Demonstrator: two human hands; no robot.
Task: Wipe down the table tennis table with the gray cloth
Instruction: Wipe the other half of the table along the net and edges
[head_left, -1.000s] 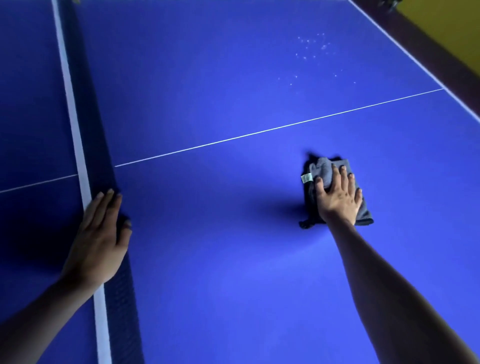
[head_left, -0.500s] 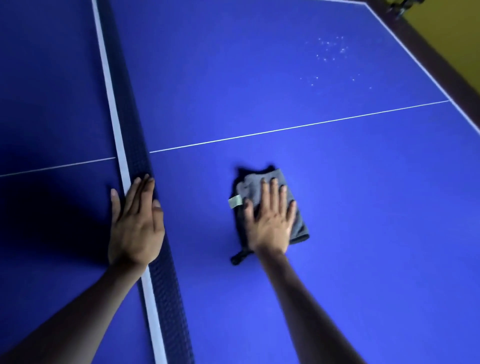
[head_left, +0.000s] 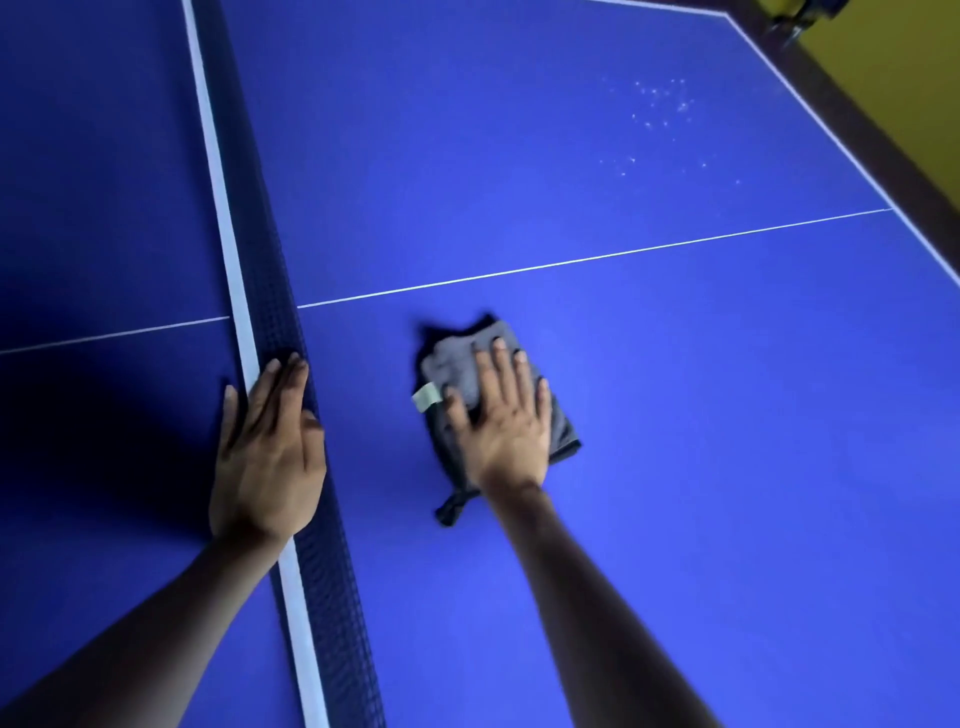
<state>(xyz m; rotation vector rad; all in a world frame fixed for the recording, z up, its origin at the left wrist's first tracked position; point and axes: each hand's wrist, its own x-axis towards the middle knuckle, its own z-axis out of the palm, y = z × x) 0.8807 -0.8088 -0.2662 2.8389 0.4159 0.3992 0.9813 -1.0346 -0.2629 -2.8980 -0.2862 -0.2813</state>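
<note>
A folded gray cloth with a small pale tag lies on the blue table tennis table, a little right of the net. My right hand presses flat on the cloth with straight, spread fingers. Most of the cloth is hidden under that hand. My left hand rests flat on top of the net, fingers straight and pointing away from me.
The dark net with its white top band runs from the top left to the bottom middle. A white centre line crosses the table. Pale specks dot the far right part of the surface. The table's right edge borders a dark strip and yellow wall.
My right hand has slid the cloth leftward across the table, from well right of the net to close beside it. My left hand has stayed on the net.
</note>
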